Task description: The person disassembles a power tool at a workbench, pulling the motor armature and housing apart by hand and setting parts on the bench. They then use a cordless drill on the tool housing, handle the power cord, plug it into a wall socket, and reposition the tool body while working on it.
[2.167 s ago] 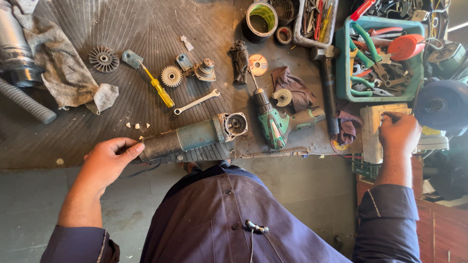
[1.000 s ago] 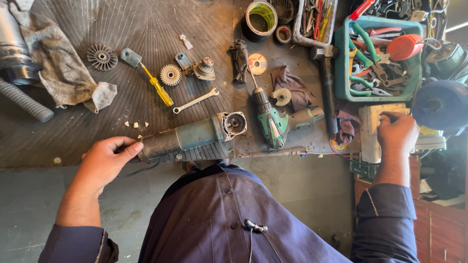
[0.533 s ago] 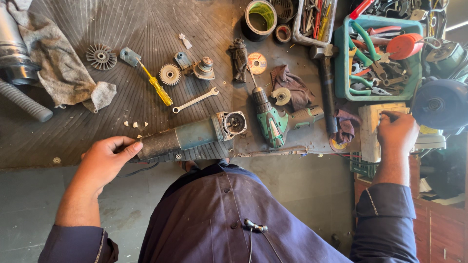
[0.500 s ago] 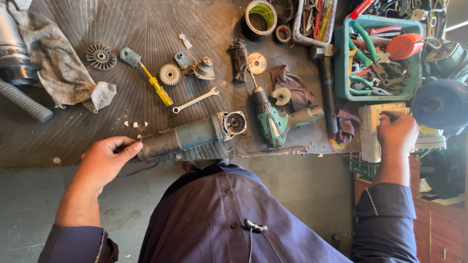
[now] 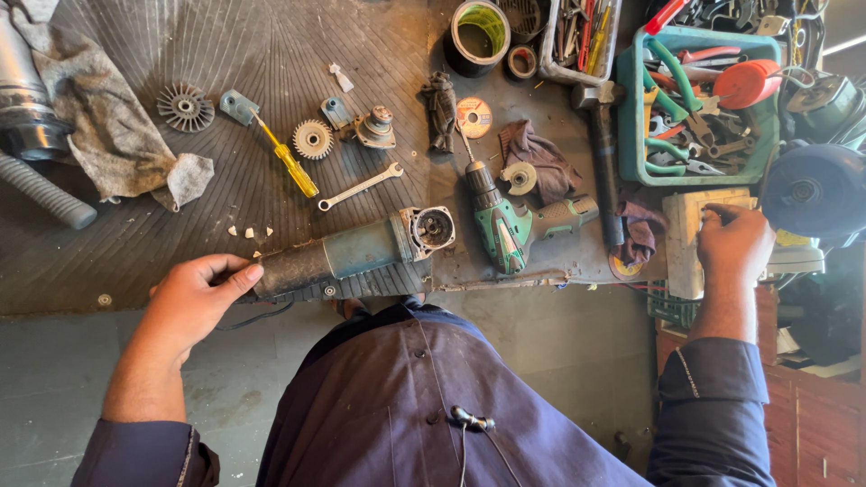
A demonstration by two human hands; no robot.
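Down at the near edge of the ribbed bench mat (image 5: pixel 271 54), the left hand (image 5: pixel 194 298) wraps the dark rear handle of the teal angle grinder body (image 5: pixel 352 257), which lies flat with its opened gear head pointing right. Just right of it rests a green cordless drill (image 5: pixel 505 225). Far right, the right hand (image 5: pixel 735 243) presses loosely curled fingers on a pale wooden block (image 5: pixel 681 239), beside the teal tool crate (image 5: pixel 631 117).

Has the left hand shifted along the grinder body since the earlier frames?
No. The left hand rests at the same rear end of the grinder body, as far from the wrench as before.
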